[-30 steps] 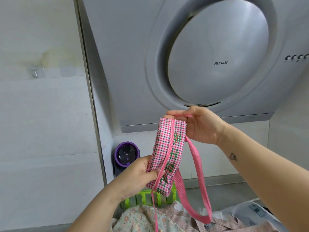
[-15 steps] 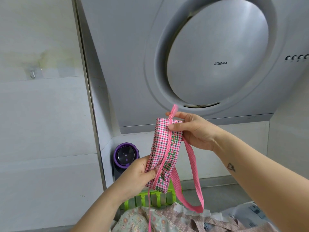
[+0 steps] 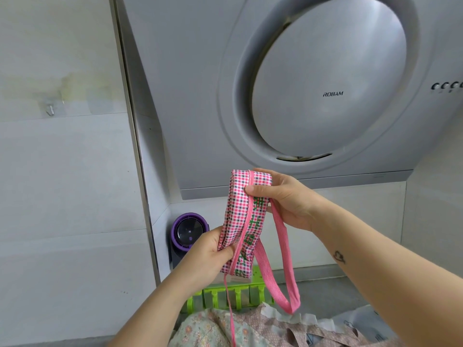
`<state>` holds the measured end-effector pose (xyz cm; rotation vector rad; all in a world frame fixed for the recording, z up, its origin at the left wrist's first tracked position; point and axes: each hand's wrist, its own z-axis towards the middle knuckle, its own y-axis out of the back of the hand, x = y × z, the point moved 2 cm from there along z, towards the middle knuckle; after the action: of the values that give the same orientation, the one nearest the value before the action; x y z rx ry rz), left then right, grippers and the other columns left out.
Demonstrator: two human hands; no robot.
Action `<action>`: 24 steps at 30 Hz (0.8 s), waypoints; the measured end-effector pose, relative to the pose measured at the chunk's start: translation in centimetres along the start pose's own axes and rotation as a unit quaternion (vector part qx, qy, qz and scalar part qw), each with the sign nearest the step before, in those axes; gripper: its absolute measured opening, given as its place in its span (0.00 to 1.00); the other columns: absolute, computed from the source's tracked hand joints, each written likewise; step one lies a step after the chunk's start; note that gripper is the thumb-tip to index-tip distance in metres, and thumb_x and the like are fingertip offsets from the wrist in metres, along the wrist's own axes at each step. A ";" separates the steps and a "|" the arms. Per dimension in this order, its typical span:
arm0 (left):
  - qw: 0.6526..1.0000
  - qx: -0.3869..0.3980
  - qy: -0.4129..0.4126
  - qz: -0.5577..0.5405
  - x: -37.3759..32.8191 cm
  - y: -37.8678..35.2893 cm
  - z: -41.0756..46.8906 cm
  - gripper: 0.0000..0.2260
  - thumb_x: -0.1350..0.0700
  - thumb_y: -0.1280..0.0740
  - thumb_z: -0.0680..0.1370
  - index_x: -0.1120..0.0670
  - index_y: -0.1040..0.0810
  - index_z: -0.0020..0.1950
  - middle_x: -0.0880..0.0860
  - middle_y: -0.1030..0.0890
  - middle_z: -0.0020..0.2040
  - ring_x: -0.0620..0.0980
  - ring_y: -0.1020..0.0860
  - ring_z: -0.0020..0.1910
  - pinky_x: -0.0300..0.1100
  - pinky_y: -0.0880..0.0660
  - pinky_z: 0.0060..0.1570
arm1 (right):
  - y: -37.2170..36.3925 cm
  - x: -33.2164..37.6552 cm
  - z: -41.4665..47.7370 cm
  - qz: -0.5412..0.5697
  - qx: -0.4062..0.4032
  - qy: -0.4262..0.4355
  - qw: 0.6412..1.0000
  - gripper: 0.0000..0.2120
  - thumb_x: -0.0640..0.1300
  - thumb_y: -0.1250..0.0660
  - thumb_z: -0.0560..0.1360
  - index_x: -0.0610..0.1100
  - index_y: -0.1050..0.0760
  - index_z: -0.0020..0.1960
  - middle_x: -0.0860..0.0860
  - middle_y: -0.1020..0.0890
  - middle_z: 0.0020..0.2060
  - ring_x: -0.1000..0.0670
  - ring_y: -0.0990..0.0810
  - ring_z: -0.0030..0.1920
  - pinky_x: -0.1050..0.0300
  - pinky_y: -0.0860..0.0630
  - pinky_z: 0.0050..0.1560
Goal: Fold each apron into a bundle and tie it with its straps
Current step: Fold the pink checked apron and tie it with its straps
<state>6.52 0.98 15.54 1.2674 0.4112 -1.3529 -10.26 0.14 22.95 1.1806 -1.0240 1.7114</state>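
A pink checked apron bundle (image 3: 240, 211) with green lettering is held upright in front of me. My left hand (image 3: 209, 256) grips its lower end, thumb across the front. My right hand (image 3: 283, 196) holds the top end, thumb pressing a thin pink strap (image 3: 244, 226) that runs lengthwise down the bundle's front. The strap's loose end dangles below the bundle. A wide pink loop strap (image 3: 285, 279) hangs from the bundle's right side.
A floral apron (image 3: 208, 329) and a pinkish patterned apron (image 3: 288, 329) lie heaped below. Behind them stand a green rack (image 3: 225, 296) and a purple round device (image 3: 189, 231). A grey range hood (image 3: 313, 78) fills the wall ahead; pale wall panels lie left.
My right hand has brought the thin strap over the bundle's top and now pins it flat with the thumb; before, the strap end stuck up. The bundle stays between both hands.
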 end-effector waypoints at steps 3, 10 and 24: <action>1.000 -0.017 0.003 -0.011 -0.2 0.1 -0.2 0.12 0.62 0.39 0.80 0.46 0.23 0.55 0.37 0.17 0.49 0.37 0.20 0.50 0.29 0.25 0.48 | -0.3 -0.1 -0.1 -0.048 0.023 0.011 0.999 0.15 0.34 0.31 0.70 0.34 0.27 0.55 0.44 0.17 0.42 0.48 0.17 0.42 0.58 0.21 0.42; 0.998 -0.045 0.002 -0.032 -0.7 0.0 -0.7 0.13 0.61 0.37 0.80 0.42 0.25 0.58 0.38 0.18 0.52 0.38 0.21 0.53 0.41 0.27 0.60 | -1.3 -0.1 -0.6 -0.091 0.048 0.048 0.994 0.07 0.38 0.32 0.70 0.38 0.23 0.48 0.46 0.16 0.42 0.49 0.17 0.43 0.59 0.21 0.47; 0.983 -0.122 -0.019 -0.134 -2.2 -0.4 -0.5 0.09 0.53 0.30 0.73 0.52 0.21 0.52 0.51 0.15 0.45 0.51 0.16 0.44 0.48 0.21 0.46 | -1.6 -2.5 -1.4 -0.121 -0.025 0.063 0.990 0.05 0.39 0.32 0.74 0.38 0.20 0.47 0.44 0.16 0.45 0.48 0.18 0.46 0.55 0.21 0.53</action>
<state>5.80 2.57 17.05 1.0078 0.7187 -1.4981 -8.57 1.61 20.48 1.1023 -0.8069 1.5399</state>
